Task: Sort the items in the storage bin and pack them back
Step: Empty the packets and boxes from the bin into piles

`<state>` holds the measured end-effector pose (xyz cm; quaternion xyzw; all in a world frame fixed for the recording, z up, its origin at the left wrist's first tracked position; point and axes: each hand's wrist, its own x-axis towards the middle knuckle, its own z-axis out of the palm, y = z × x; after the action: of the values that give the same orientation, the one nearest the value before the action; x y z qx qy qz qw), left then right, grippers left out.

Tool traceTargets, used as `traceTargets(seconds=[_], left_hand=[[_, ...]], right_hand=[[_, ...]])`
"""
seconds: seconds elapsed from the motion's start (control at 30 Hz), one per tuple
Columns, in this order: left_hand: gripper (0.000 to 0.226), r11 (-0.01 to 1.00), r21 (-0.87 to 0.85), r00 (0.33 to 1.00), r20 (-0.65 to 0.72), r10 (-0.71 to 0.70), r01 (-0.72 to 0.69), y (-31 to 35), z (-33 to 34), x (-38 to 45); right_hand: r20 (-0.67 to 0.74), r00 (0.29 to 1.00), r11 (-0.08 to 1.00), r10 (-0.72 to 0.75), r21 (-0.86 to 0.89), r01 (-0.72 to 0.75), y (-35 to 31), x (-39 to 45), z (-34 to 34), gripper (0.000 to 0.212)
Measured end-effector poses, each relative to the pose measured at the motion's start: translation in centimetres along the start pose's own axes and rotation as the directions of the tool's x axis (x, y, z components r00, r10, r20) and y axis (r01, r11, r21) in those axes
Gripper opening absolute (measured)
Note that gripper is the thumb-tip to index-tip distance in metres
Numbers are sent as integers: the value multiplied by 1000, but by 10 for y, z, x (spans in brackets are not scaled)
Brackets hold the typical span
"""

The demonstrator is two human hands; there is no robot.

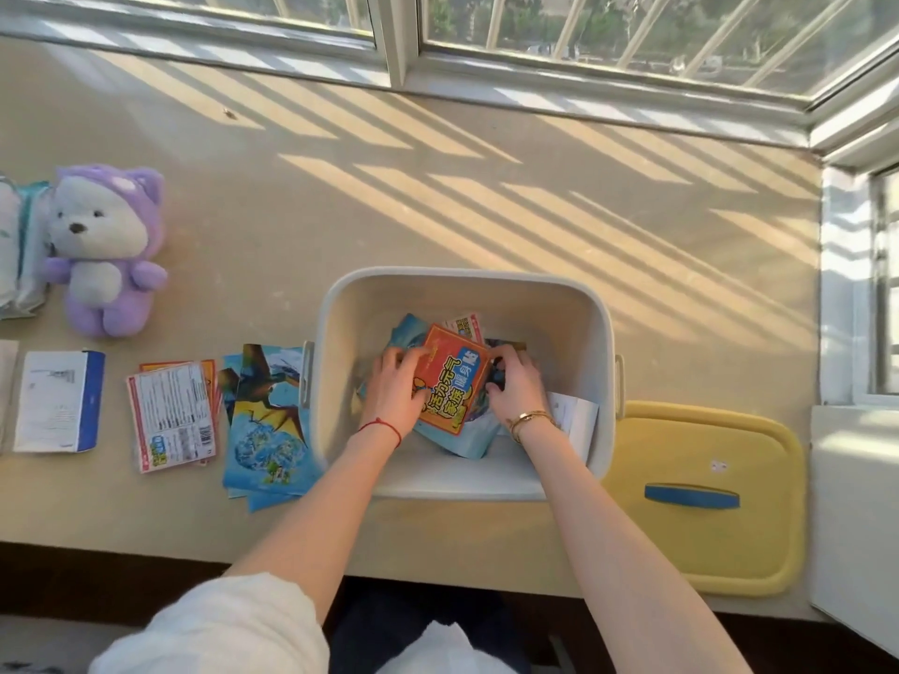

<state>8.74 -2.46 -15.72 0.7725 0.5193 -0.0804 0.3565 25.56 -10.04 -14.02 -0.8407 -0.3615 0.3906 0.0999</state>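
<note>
Leftmost, a purple plush bear is sitting above a white-and-blue box, a red-edged packet and dinosaur booklets (all lying outside the bin). Inside the white storage bin, the left hand and right hand are gripping opposite edges of an orange packet. Its yellow lid is lying rightmost.

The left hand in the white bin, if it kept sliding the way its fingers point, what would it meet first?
Likely the blue picture booklet lying just past the left hand fingertips, then the white plastic storage bin far wall; depth is unclear.
</note>
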Motion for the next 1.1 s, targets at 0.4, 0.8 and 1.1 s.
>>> traceTargets(seconds=[0.4,0.8,1.1], left_hand=[[35,952,-293,995,-29,-98,85,4,-1,-7],[38,903,-424,979,-145,-146,71,26,-76,-54],[37,858,-511,960,-257,-107,-41,27,-124,-133]], right_hand=[[-12,1000,999,13,38,-13,-4,-7,-7,23],[-51,998,953,-37,299,51,-25,-54,-64,43],[-146,989,741,-34,660,123,-29,-140,-101,48]])
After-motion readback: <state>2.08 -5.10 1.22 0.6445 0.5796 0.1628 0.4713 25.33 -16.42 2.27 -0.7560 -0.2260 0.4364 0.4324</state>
